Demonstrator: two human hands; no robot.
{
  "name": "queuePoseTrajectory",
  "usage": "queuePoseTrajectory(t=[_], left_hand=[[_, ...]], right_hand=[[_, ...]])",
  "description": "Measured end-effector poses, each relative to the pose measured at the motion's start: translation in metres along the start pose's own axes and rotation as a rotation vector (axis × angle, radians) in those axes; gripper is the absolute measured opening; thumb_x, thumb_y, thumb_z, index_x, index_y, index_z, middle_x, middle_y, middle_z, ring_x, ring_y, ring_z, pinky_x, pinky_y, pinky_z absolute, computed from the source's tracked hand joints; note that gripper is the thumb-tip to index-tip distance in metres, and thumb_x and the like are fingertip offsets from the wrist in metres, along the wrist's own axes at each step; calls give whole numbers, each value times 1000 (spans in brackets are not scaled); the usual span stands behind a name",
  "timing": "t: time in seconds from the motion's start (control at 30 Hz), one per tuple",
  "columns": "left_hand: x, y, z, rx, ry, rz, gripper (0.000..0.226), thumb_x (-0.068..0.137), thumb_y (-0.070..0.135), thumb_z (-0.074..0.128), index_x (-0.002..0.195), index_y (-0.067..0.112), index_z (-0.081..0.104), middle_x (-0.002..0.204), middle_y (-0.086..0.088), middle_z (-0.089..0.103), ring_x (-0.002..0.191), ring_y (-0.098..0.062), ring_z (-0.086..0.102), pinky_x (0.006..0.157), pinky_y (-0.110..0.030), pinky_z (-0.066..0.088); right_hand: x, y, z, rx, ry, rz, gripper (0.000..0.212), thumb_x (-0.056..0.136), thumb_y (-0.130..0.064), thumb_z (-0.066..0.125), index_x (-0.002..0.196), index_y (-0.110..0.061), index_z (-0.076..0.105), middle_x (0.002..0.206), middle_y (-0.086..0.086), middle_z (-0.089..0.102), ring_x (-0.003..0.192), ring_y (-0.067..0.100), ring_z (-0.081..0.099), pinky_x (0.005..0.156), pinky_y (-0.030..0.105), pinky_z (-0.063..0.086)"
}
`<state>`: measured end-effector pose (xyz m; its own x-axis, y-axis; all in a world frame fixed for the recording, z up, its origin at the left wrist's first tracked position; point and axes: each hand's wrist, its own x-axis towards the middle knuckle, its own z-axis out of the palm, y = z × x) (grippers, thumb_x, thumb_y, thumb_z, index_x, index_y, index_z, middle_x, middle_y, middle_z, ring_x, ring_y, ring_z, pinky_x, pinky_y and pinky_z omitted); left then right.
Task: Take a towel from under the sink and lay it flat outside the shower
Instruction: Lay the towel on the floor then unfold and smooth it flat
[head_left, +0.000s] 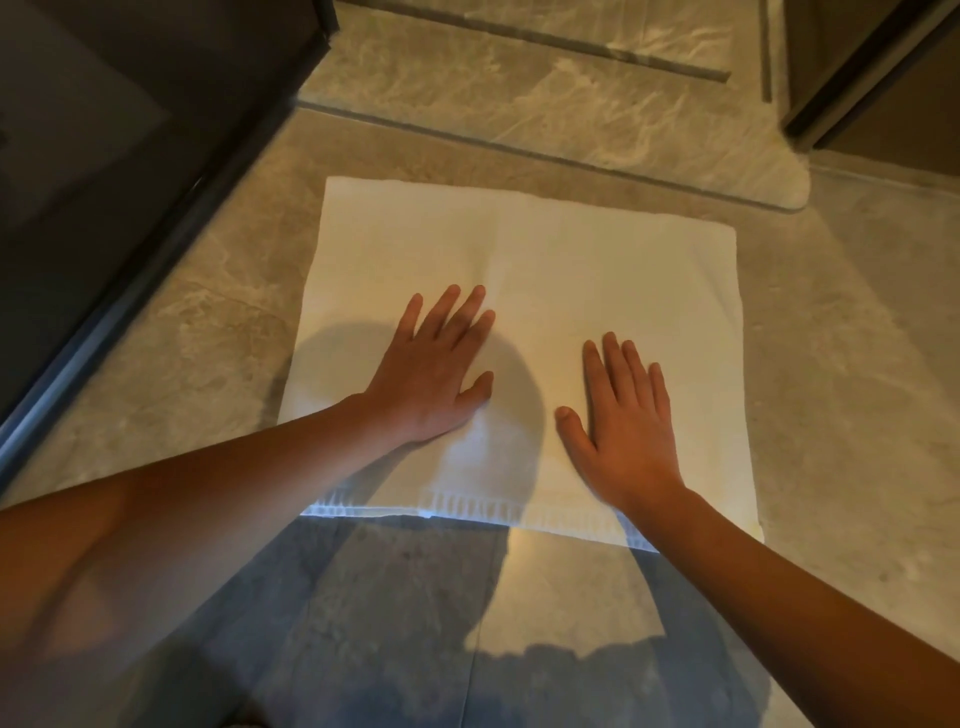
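Towel (545, 270) lay spread on the tile floor (831, 364), just outside the raised shower sill (519, 135) (dark glass door at left). Both palms pressed flat on it — left hand (431, 374), right hand (623, 426) — fingers extended, gripping nothing.

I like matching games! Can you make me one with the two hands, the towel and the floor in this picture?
Things:
1. left hand
2. right hand
3. towel
4. floor

Descriptions:
A. white, spread flat
B. beige, marbled tiles
C. palm down on the towel, on the side of the dark door
D. palm down on the towel, on the side away from the dark door

Pairs: 1-C, 2-D, 3-A, 4-B
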<state>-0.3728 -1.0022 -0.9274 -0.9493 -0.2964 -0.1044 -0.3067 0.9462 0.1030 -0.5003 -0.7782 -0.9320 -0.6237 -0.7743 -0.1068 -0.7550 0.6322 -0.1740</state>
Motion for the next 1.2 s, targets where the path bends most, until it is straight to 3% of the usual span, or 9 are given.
queuePoseTrajectory(t=[0.13, 0.23, 0.47, 0.6, 0.73, 0.83, 1.0, 1.1, 1.2], left_hand=[[-4, 34, -10, 12, 42, -52, 74, 94, 51, 19, 152, 8, 38, 169, -15, 11, 157, -33, 7, 123, -61, 6], [-26, 50, 4, -46, 81, -6, 72, 99, 55, 24, 159, 15, 27, 170, -17, 9, 157, -33, 5, 124, -58, 9], [-37, 50, 14, -125, 45, -44, 69, 99, 53, 27, 160, 20, 25, 171, -12, 7, 158, -26, -4, 126, -53, 5], [-41, 56, 10, -113, 60, -65, 68, 100, 57, 22, 157, 21, 31, 169, -13, 18, 157, -29, 8, 124, -58, 6], [-19, 38, -2, -149, 170, 122, 64, 101, 54, 31, 150, 16, 46, 163, -16, 31, 151, -33, 29, 123, -57, 14], [4, 16, -4, -144, 140, 210, 64, 100, 52, 37, 153, 16, 42, 167, -14, 24, 154, -32, 21, 125, -53, 15], [10, 10, 4, -96, 60, 143, 69, 99, 53, 29, 159, 20, 30, 169, -11, 15, 157, -28, 9, 126, -50, 8], [2, 16, 9, -76, 75, 48, 68, 99, 52, 30, 159, 20, 29, 169, -12, 16, 157, -29, 10, 126, -50, 10], [-10, 30, 15, -97, 107, -59, 68, 100, 51, 30, 160, 20, 26, 169, -13, 15, 157, -30, 8, 126, -51, 10]], right_hand=[[1, -3, 2, -3, 18, 13, 75, 99, -55, 25, 161, -19, 6, 169, 6, -1, 156, 22, -8, 125, 47, -1], [1, -2, 2, -2, 28, 8, 74, 99, -54, 28, 161, -18, 8, 169, 6, 1, 156, 22, -6, 125, 47, 0], [2, 1, 0, 23, 36, -43, 74, 100, -53, 33, 161, -16, 13, 169, 8, 7, 156, 25, 0, 125, 48, 2], [11, 15, -4, 29, 23, -133, 76, 98, -55, 35, 160, -17, 16, 169, 8, 9, 156, 26, 3, 125, 47, 3], [18, 36, -12, 2, -10, -267, 79, 94, -57, 37, 159, -15, 21, 168, 10, 15, 156, 27, 8, 125, 49, 9], [20, 45, -17, 30, -26, -328, 79, 93, -55, 42, 159, -15, 24, 167, 9, 18, 156, 26, 9, 125, 49, 10], [15, 15, -14, 167, 93, -123, 71, 95, -50, 47, 155, -14, 33, 165, 12, 23, 154, 28, 14, 125, 49, 9], [9, -18, -9, 226, 131, 58, 74, 97, -50, 40, 157, -9, 25, 166, 18, 15, 154, 34, 10, 124, 50, 6], [9, -28, 4, 135, 94, 146, 79, 98, -54, 31, 158, -5, 15, 166, 21, 7, 154, 36, 2, 124, 52, 2]])
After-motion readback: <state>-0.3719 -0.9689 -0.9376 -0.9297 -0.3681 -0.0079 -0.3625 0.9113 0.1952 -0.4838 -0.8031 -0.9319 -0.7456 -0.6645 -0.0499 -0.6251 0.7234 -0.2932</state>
